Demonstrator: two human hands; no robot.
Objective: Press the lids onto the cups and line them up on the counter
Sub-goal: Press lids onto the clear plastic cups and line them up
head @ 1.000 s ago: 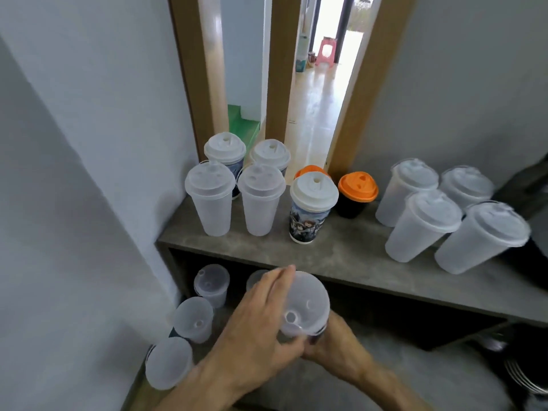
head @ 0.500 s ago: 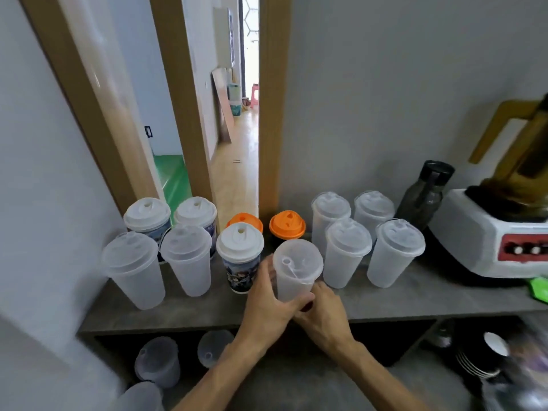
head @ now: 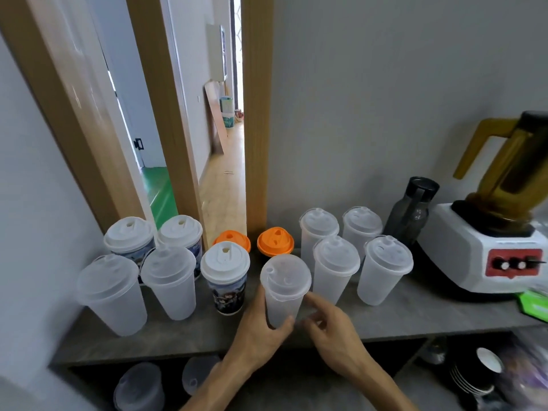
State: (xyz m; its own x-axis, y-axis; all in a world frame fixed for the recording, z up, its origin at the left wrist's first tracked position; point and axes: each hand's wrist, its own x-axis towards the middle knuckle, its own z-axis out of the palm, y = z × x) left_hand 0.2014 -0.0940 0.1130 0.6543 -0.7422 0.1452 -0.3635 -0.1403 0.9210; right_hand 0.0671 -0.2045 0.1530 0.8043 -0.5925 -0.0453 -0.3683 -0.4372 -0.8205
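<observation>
Twelve lidded cups are on our grey counter [head: 415, 315], and the one that matters is the frosted cup [head: 284, 295] at the front, standing upright between the printed cup [head: 227, 280] on its left and a clear lidded cup [head: 334, 269] on its right. Its translucent lid [head: 286, 276] sits on top, sip hole toward the left edge.

Our left hand [head: 261, 330] grips that frosted cup low down: thumb curled across the near side of the base, fingers wrapped round the left and far side. Our right hand [head: 332, 327] is just beside it, fingers loosely bent and spread apart, forefinger reaching toward the cup's right wall; we cannot tell whether the tip touches it.

Off to the left stand two more frosted cups [head: 114, 295] in front and two white-lidded printed ones behind. Two orange lids [head: 275, 241] show in the back row by the door frame. Right of our cup, four clear cups form a two-by-two cluster. Further right are a dark bottle [head: 413, 213] and a white blender [head: 489, 250] with an amber jug. More lidded cups sit on the shelf [head: 139, 387] below.
</observation>
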